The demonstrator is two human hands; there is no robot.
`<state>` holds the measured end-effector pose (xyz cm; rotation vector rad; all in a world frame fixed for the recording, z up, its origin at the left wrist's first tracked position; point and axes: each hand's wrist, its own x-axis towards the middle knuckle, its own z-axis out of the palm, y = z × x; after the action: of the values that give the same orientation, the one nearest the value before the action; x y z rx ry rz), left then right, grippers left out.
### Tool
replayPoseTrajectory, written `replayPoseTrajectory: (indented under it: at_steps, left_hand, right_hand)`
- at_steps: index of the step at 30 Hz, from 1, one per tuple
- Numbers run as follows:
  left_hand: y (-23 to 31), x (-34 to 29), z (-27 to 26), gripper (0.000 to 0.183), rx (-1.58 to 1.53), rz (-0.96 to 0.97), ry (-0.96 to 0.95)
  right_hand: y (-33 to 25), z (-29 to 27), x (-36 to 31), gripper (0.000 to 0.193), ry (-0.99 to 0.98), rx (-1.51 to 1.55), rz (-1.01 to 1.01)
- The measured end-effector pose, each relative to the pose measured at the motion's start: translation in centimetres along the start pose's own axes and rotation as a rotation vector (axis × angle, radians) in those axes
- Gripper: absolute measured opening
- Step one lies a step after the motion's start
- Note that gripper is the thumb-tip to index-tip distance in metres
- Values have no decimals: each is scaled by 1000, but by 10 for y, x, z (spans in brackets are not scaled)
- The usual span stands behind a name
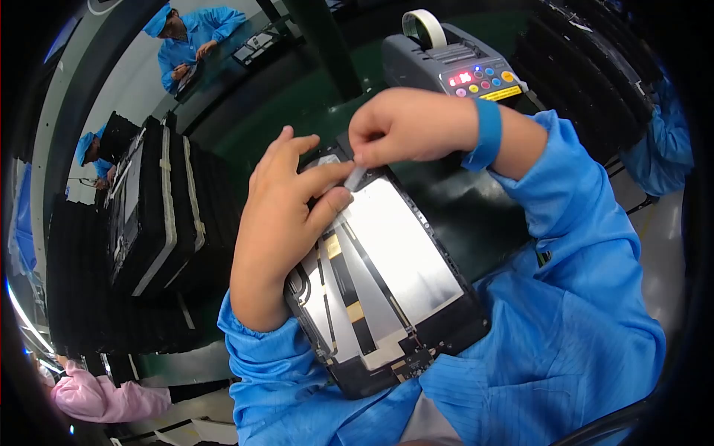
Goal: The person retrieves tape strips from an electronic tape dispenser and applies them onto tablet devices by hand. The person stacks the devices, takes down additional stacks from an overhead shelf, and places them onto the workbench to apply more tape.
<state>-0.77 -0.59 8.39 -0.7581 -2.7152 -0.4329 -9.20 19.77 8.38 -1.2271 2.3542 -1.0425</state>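
An opened tablet-like device (pixel 387 275) with a black frame, silver metal panels and flat cables lies tilted in front of me. My left hand (pixel 279 215) lies over its left edge, thumb and forefinger pressing near its top. My right hand (pixel 401 126), with a blue wrist strap, pinches a small whitish strip (pixel 355 177) at the device's top edge, right by my left fingertips. Both forearms wear blue sleeves.
A grey tape dispenser (pixel 454 67) with coloured buttons and a tape roll stands behind my hands on the dark green table (pixel 297 97). Stacks of black trays (pixel 156 208) stand at left and at upper right (pixel 595 67). People in blue and pink coats sit at left.
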Motion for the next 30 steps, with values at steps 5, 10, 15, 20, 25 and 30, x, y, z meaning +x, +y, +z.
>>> replayPoseTrajectory:
  at_steps: [5,10,15,20,25,30]
  left_hand:
    - [0,-1,0,26,-107,-59,-22]
    - [1,0,-2,26,-86,-61,-46]
    - [0,1,-1,26,-141,-60,-43]
    - [0,0,-2,27,-184,-64,-51]
    - [-2,-2,0,29,-139,-47,-56]
    - [0,-3,1,29,-88,-43,-39]
  right_hand:
    - [-11,-2,4,23,-71,-6,117]
    - [-11,0,3,23,-83,-5,149]
    - [-7,2,5,21,-48,-81,117]
    - [-12,1,4,20,-59,-94,177]
    - [-14,2,7,21,-62,-140,184]
    - [-10,10,2,21,49,49,275]
